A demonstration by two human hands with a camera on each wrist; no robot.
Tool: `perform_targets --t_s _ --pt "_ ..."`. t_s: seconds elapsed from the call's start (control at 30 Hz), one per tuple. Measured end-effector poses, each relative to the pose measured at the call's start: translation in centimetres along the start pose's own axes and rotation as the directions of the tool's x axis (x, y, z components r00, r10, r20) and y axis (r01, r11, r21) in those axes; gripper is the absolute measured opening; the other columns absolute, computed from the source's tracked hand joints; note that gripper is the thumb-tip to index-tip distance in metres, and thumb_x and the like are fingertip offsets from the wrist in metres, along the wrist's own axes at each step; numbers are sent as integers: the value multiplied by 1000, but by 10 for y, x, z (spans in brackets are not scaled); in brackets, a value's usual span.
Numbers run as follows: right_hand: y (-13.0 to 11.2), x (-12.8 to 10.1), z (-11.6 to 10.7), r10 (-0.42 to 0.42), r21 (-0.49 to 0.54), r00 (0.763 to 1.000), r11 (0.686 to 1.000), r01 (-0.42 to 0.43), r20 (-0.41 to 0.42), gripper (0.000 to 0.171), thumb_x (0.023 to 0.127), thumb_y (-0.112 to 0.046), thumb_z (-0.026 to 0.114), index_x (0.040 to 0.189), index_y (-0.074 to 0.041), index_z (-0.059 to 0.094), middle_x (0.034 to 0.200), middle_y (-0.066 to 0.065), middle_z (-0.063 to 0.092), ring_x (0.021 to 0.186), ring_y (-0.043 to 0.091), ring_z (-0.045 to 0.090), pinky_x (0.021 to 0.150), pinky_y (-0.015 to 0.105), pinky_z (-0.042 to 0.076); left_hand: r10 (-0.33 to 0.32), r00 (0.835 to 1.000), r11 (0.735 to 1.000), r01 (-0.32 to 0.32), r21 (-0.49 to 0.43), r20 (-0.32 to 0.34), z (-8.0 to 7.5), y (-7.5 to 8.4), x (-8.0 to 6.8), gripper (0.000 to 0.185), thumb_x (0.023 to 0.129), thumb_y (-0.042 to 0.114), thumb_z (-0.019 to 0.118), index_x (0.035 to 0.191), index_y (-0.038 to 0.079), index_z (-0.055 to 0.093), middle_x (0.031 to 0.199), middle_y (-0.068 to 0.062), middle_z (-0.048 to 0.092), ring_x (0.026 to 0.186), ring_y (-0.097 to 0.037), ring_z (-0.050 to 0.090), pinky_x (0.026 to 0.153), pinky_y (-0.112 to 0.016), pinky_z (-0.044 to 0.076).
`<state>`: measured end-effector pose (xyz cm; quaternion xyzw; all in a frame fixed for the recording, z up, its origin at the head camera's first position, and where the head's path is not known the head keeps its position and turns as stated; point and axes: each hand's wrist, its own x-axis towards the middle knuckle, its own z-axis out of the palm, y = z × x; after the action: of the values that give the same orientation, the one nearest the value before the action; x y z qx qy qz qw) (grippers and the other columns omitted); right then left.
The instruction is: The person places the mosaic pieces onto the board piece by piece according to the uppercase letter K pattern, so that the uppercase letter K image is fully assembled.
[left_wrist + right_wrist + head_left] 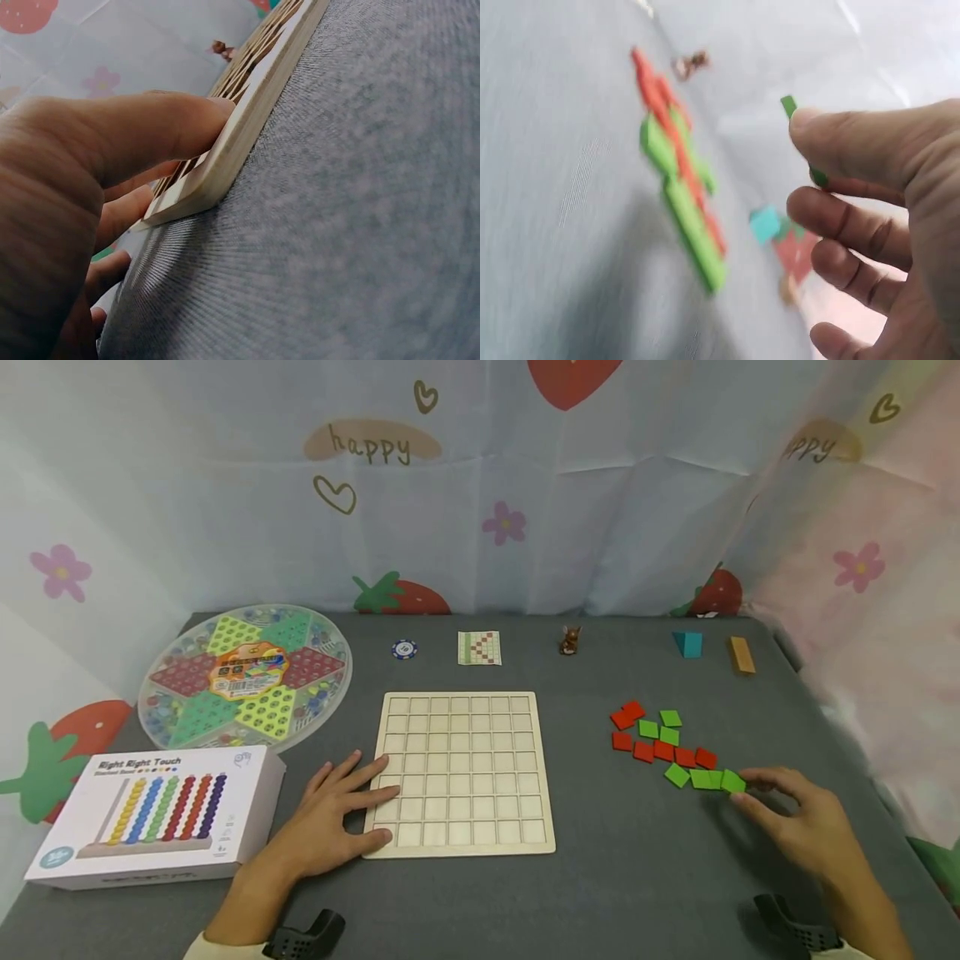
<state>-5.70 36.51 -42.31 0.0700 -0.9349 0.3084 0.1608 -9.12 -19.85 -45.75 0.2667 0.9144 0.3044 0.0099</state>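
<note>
A pale wooden grid board [461, 768] lies flat in the middle of the table. My left hand [330, 810] rests on its left edge, fingers spread and fairly straight; the left wrist view shows the thumb [180, 127] on the board's rim. Over on the right, my right hand [802, 814] pinches a green square tile [733, 782] between thumb and forefinger. From the right wrist view this tile [788, 106] is lifted off the table. Several loose red tiles [663, 750] and green tiles [677, 775] lie just left of that hand.
Left of the board are a white boxed bead toy [157, 818] and a round Chinese checkers set [247, 677]. Along the back stand a poker chip [404, 649], a patterned card [479, 648], a small brown animal figurine [570, 641], a blue block [687, 644] and a wooden block [741, 656].
</note>
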Motion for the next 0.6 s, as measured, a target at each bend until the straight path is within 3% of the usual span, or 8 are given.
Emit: perform_targets --t_s 0.13,0.43,0.6 --pt "-22 11 0 -70 14 998 997 70 2 31 78 -5 80 108 -6 71 94 2 62 86 0 51 73 20 40 1 1000 1000 -1 2 -2 0 -1 -1 54 82 43 74 129 19 66 150 -5 39 140 -38 21 108 -59 5" --pt "-74 44 9 -210 92 977 974 206 31 34 77 -1 80 109 -7 72 94 0 65 82 5 56 67 16 42 13 1000 1000 -13 -5 -14 0 0 -1 54 82 41 75 129 18 66 150 -5 39 140 -39 21 108 -61 6" --pt "-101 62 25 -246 160 969 958 238 35 36 75 1 81 108 -5 72 99 3 68 83 8 56 67 17 44 19 1000 1000 -19 -9 -9 0 -1 -1 54 83 42 74 130 18 65 150 -6 39 140 -39 21 107 -61 5"
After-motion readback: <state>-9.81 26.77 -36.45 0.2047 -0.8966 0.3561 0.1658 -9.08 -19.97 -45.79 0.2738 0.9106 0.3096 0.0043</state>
